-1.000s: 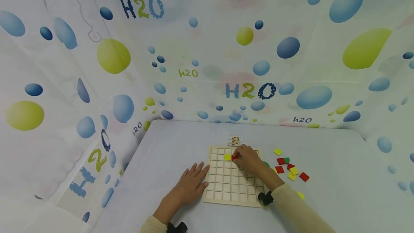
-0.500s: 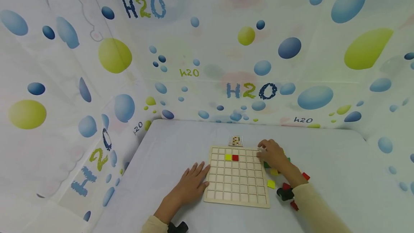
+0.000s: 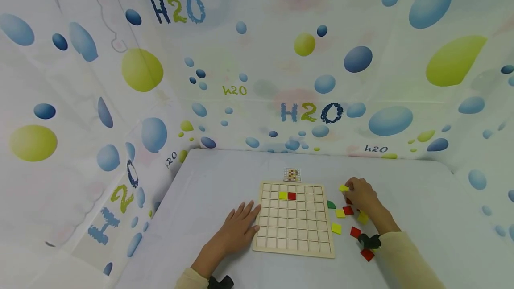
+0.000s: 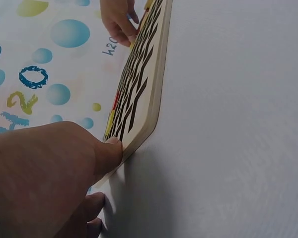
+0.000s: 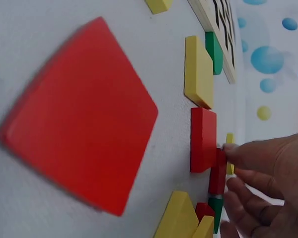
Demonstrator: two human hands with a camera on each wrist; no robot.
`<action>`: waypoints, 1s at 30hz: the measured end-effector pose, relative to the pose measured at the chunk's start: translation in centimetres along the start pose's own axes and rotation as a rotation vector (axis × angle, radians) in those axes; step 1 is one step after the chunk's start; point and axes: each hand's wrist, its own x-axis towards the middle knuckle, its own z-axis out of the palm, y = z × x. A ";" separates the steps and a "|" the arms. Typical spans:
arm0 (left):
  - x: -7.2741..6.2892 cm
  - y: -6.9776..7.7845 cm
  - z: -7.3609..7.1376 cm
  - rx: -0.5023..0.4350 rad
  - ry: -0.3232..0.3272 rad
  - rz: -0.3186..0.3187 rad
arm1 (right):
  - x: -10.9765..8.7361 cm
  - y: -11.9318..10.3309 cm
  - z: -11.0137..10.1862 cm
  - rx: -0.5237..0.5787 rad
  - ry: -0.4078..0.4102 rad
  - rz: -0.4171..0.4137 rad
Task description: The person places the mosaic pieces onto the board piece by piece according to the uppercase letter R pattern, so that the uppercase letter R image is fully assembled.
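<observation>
My left hand (image 3: 236, 229) lies on the table with spread fingers beside the wooden grid board (image 3: 293, 222). In the left wrist view its thumb (image 4: 109, 148) touches the board's edge. A yellow square tile (image 3: 283, 195) and a red square tile (image 3: 292, 196) sit side by side in the upper rows of cells. Right of the board, my right hand (image 3: 363, 197) pinches another yellow tile (image 3: 343, 187) with curled fingers; the tile still lies low at the table. In the right wrist view the thumb covers part of this yellow tile (image 5: 230, 163).
Loose red tiles (image 3: 367, 254), yellow tiles (image 3: 336, 228) and a green rounded piece (image 3: 331, 204) lie right of the board. Some are hidden under my right hand. A small pattern card (image 3: 292, 175) lies behind the board. A patterned sheet (image 3: 257, 57) hangs behind the table.
My right hand has let go of the red tile in the board and moved right to the loose tiles. Some loose tiles have shifted toward the front. My left hand has stayed put.
</observation>
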 end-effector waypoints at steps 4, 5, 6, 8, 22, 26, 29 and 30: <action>0.1 0.0 0.0 -0.004 -0.001 -0.002 | 0.3 0.0 0.4 0.040 -0.019 -0.045; 0.1 0.0 0.1 -0.002 -0.001 -0.002 | 0.4 0.0 0.5 0.053 -0.023 -0.050; 0.1 -0.1 0.1 -0.001 -0.001 -0.003 | 0.5 0.0 0.7 0.056 -0.026 -0.063; 0.1 -0.1 0.2 0.005 -0.001 -0.003 | 0.7 0.1 0.9 0.065 -0.030 -0.075; 0.2 -0.1 0.3 0.004 -0.005 -0.015 | 0.8 -0.8 1.8 0.099 -0.029 -0.147; 0.1 0.1 0.0 -0.008 -0.012 -0.011 | 0.5 -2.1 2.0 0.108 -0.035 -0.197; 0.1 0.2 -0.1 -0.009 -0.010 -0.010 | 0.5 -3.2 2.4 0.120 -0.056 -0.218; 0.2 0.2 -0.1 -0.007 -0.010 -0.012 | 0.5 -3.5 2.5 0.127 -0.063 -0.223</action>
